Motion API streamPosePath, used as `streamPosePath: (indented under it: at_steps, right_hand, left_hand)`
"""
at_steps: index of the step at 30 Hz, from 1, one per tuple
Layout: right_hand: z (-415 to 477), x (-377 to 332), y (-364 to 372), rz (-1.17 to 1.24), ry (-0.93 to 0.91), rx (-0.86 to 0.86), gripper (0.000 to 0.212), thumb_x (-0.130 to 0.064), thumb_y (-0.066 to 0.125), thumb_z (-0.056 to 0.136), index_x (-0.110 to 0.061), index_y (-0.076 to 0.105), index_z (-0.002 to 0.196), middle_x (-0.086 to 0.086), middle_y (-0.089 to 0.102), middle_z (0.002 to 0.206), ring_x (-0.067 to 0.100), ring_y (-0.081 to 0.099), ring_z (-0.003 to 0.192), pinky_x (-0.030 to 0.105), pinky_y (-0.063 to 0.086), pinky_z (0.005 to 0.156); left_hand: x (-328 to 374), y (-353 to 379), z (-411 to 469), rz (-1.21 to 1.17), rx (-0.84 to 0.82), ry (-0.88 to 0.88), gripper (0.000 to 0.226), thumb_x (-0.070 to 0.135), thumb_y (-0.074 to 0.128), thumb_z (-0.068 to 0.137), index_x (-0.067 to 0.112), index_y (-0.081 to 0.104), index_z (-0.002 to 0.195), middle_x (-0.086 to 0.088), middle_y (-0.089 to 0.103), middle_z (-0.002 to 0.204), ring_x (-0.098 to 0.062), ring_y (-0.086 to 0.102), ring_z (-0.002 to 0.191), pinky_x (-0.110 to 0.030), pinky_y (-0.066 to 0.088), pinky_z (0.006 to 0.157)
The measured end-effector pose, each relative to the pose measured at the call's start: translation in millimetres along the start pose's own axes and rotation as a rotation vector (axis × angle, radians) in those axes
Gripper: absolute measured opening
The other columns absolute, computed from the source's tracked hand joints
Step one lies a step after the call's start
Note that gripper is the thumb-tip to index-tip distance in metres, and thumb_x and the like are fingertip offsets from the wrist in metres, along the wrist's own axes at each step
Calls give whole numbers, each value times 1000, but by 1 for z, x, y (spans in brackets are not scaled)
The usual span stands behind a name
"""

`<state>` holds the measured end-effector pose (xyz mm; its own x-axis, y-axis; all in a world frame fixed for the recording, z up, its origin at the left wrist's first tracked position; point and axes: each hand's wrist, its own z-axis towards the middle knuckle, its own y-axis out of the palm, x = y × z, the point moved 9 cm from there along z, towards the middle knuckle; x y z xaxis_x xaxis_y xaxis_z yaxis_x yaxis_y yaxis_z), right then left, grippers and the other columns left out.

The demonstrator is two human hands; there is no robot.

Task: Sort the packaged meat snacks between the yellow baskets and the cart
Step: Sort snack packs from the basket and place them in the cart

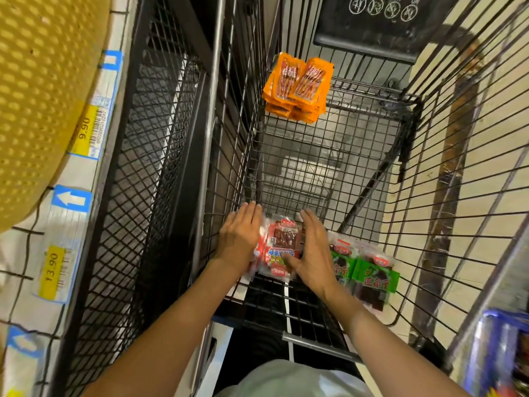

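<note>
Hands (239, 233) half-covering red packets (282, 247)

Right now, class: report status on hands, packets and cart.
Left hand, right hand open, flanking red packets. Green packets beside; orange stack at far end. Nothing in the way.

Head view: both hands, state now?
Left hand: open, flat against the left side of the stack of red packaged meat snacks.
Right hand: open, pressed on the stack's right side.
</note>
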<state>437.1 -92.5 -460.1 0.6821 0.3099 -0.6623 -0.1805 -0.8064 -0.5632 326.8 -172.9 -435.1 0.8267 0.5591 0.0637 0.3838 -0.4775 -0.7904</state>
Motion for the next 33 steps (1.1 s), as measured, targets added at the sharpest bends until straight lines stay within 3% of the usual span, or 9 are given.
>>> streamPosePath:
  at_steps: [4,8,11,13,15,19,23,28,33]
  right_hand:
    - [6,-2,9,167,26,-108,75,-8,74,77,-10,34,141,10,40,142,25,38,132,39,32,111]
    - [8,0,11,173,39,-151,67,-7,75,73,-13,41,130,6,47,134,22,44,127,46,39,106]
    - [7,0,13,144,32,-169,78,-12,77,73,-16,34,139,6,38,144,22,35,135,48,30,113]
    - [6,0,15,41,11,-166,85,-18,76,75,-18,28,145,3,25,154,21,22,142,43,17,117]
    - [7,0,16,-28,-5,-159,84,-22,76,75,-19,30,145,2,20,156,19,17,144,40,14,118]
    - [8,-1,16,-70,-28,-159,77,-26,76,76,-19,36,142,1,20,155,19,17,143,37,14,118]
    - [8,1,17,-85,-30,-129,81,-30,72,80,-18,27,147,2,22,155,18,18,143,32,11,115]
    - [9,2,16,0,27,-54,71,-30,68,84,-20,34,144,2,29,152,17,25,140,25,12,109]
    - [9,1,19,-4,19,-39,68,-31,68,83,-17,36,142,4,35,147,19,29,137,27,16,111]
  left_hand:
    - [-1,3,10,-47,-90,-36,88,10,68,83,10,11,150,-7,20,156,-21,15,145,-31,8,117]
    - [-4,-3,12,-112,-128,-56,91,6,75,73,15,21,146,-1,30,149,-18,25,140,-28,14,115]
    - [-5,-2,9,-111,-150,-52,95,11,75,76,14,14,149,-3,22,155,-18,17,144,-29,9,117]
    - [-3,-1,6,-66,-148,-31,93,15,70,83,12,7,151,-4,14,158,-18,11,146,-30,5,117]
    - [-1,-1,6,-15,-138,2,88,22,67,86,11,8,151,-6,17,157,-19,14,145,-30,8,117]
    - [-1,-4,12,-34,-153,15,84,25,74,80,14,23,146,-2,29,149,-17,26,138,-28,19,114]
    - [0,-4,11,-61,-115,31,81,22,67,86,13,17,149,-1,23,155,-15,19,143,-29,10,117]
    - [0,-5,10,-28,-45,56,73,23,63,89,14,21,148,0,29,152,-13,24,140,-27,13,115]
    - [-1,-3,11,-22,-39,57,71,22,60,91,15,20,148,0,29,152,-13,24,141,-27,11,116]
